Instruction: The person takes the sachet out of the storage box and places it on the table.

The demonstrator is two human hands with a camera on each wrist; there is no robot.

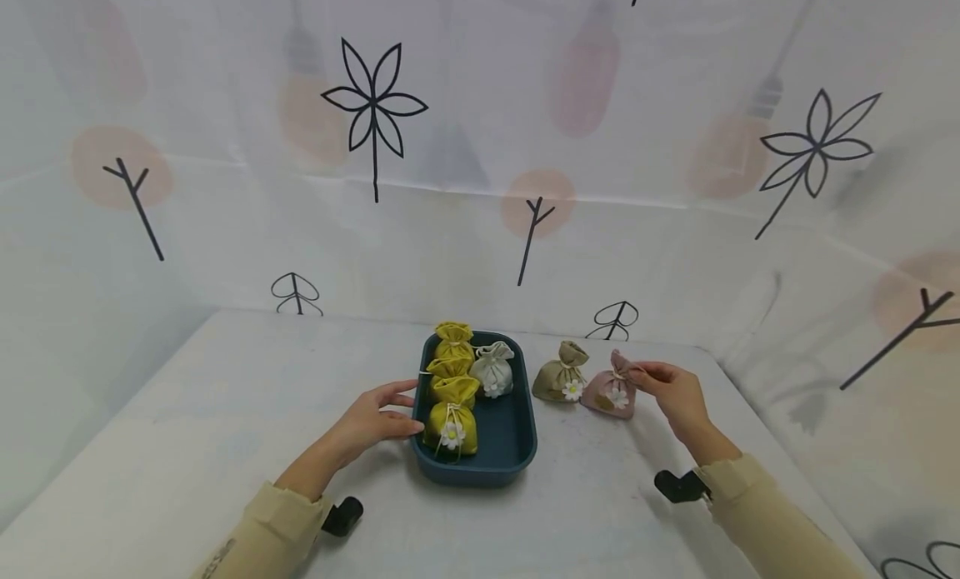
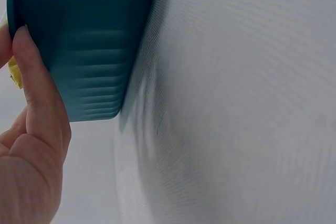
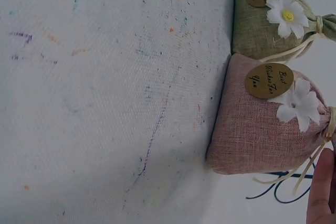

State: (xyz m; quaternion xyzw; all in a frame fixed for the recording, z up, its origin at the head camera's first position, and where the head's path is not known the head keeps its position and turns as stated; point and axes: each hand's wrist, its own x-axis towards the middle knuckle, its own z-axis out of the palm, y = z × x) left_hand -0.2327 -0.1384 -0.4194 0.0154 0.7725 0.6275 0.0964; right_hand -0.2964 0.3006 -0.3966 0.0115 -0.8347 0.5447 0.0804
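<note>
Pinching one pink pouch (image 1: pixel 613 392), right hand (image 1: pixel 675 396); open left hand (image 1: pixel 371 421) touches tray (image 1: pixel 517 446) holding four pouches.

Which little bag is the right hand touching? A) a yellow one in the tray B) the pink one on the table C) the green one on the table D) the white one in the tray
B: the right hand pinches the tied top of the pink bag, which sits on the table beside the green bag, outside the blue tray.
</note>
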